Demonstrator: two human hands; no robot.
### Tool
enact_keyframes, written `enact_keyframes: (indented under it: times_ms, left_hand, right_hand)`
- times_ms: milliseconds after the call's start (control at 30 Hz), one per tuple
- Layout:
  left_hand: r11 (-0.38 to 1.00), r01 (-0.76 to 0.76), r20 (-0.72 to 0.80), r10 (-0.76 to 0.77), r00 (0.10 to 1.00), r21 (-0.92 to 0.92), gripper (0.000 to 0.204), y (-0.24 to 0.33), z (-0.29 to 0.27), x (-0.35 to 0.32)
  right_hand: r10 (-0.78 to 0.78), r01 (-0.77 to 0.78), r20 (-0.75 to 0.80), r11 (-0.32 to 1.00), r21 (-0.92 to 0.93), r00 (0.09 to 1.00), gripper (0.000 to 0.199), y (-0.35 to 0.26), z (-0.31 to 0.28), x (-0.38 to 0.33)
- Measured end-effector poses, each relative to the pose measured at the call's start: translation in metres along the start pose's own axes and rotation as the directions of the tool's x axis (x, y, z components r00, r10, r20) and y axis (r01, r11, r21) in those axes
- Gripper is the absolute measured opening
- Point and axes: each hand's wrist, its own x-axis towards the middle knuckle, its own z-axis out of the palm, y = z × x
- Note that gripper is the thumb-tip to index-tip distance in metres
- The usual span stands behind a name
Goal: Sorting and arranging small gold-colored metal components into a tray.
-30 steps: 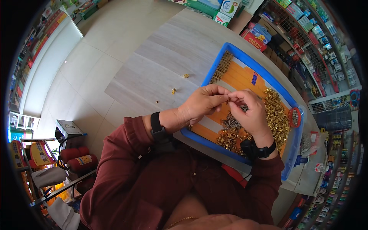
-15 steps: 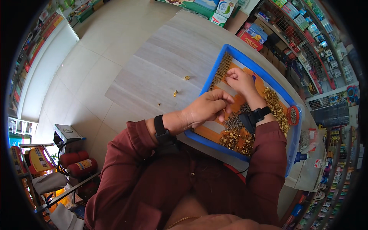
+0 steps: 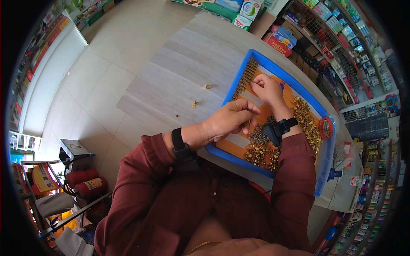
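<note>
A blue-rimmed tray (image 3: pixel 279 69) lies on the table in front of me. My right hand (image 3: pixel 268 89) is over its far left part, fingertips pinched together beside neat rows of small brass-coloured pieces (image 3: pixel 246 77). Whatever those fingertips hold is too small to make out. My left hand (image 3: pixel 232 118) hovers over the tray's near left side, fingers curled toward the thumb; anything between them is hidden. Below my hands lie a heap of dark grey screws (image 3: pixel 259 135) and a pile of shiny gold metal parts (image 3: pixel 257 155). A larger gold pile (image 3: pixel 304 119) lines the right side.
A small red dish (image 3: pixel 326 128) of tiny metal pieces stands at the tray's right edge. Three small gold pieces, one a gold fitting (image 3: pixel 208 86), lie on the grey table (image 3: pixel 171 72) left of the tray. Stocked shelves (image 3: pixel 341 47) rise at the right.
My right forearm has shifted slightly, its hand staying by the rows. The left hand looks the same.
</note>
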Motion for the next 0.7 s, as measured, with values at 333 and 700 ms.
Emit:
enact_keyframes:
  times_ms: [333,700]
  left_hand:
    - [1.0,0.003,-0.003,-0.003,1.0,0.012,0.022,-0.0003,0.0002,0.0]
    - [1.0,-0.012,0.007,0.012,1.0,-0.001,0.022,-0.0019,0.0003,0.0015]
  right_hand:
    - [-0.036,0.036,-0.029,0.999,0.015,0.999,0.02,0.0007,-0.001,-0.0014]
    - [-0.048,0.05,-0.044,0.998,0.03,0.998,0.016,0.0005,-0.0013,-0.0006]
